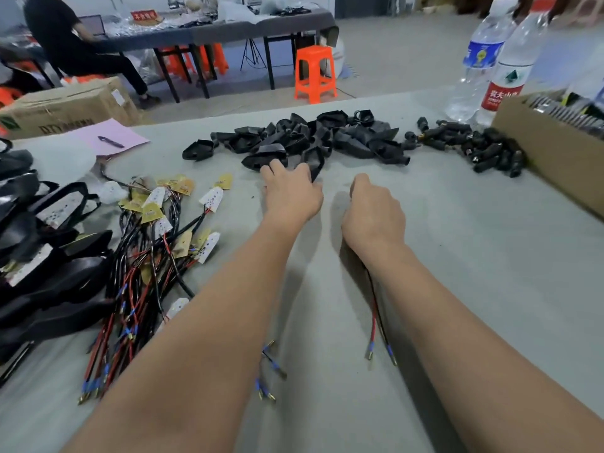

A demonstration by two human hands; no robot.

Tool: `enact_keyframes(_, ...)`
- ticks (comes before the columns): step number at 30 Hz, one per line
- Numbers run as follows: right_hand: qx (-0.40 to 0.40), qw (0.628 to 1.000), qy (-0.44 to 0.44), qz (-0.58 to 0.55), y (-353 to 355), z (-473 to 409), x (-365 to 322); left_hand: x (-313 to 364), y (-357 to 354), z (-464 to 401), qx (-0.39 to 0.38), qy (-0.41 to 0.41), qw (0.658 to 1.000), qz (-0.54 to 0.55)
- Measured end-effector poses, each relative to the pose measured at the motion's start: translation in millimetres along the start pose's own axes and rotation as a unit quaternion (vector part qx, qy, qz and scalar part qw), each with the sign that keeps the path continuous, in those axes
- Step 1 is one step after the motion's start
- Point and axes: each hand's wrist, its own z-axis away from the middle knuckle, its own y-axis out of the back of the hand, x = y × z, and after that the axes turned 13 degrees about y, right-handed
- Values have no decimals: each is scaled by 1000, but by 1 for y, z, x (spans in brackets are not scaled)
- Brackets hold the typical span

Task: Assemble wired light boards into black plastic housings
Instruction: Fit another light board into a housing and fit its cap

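Observation:
A pile of empty black plastic housings [310, 135] lies at the far middle of the grey table [457, 256]. My left hand [291, 194] reaches its near edge and grips one black housing [315, 161]. My right hand [372, 214] is curled just to the right, holding a wired light board; the board itself is hidden in the hand. Its red and black wires [376, 315] trail back under my wrist. A heap of wired light boards [170, 223] with yellow and white boards lies to the left.
Assembled black units [49, 256] are stacked at the left edge. Small black stems [474, 145] lie beside a cardboard box [549, 152], with water bottles [503, 70] behind. A pink sheet with a pen [111, 138] is far left. A person sits at another table.

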Motion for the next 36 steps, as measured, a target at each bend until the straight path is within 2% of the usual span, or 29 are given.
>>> enact_keyframes(4,-3,999,-31,-30,-4,-3,0,5,-1,4,66,-50,997,1)
enact_keyframes(7,-61,997,-51,0,3,-3,3,7,4,14,55,-32,995,77)
enact_keyframes(10,-127,990,-49,36,12,2,3,3,12,26,44,-18,994,97)
enact_keyframes(14,-144,988,-48,0,21,7,6,-2,22,47,-33,23,989,145)
enact_keyframes(17,-112,979,-88,-144,25,10,17,-9,35,67,-122,44,984,122)
enact_keyframes(20,-85,921,-174,-339,26,22,22,-16,48,85,-177,83,969,149)
enact_keyframes(22,-53,877,-213,-428,27,31,21,-18,53,96,-167,95,969,156)
enact_keyframes(24,-21,831,-233,-505,29,38,22,-20,52,109,-164,118,953,225)
enact_keyframes(26,-15,776,-223,-589,34,42,23,-25,48,122,-165,136,924,316)
enact_keyframes(28,-46,736,-184,-649,37,49,23,-33,42,132,-163,139,902,375)
enact_keyframes(30,-86,694,-150,-699,36,58,23,-40,38,140,-152,133,890,409)
enact_keyframes(32,-90,648,-148,-742,33,64,22,-44,36,142,-132,130,884,428)
enact_keyframes(36,13,575,-181,-798,31,61,22,-48,35,133,-110,116,883,442)
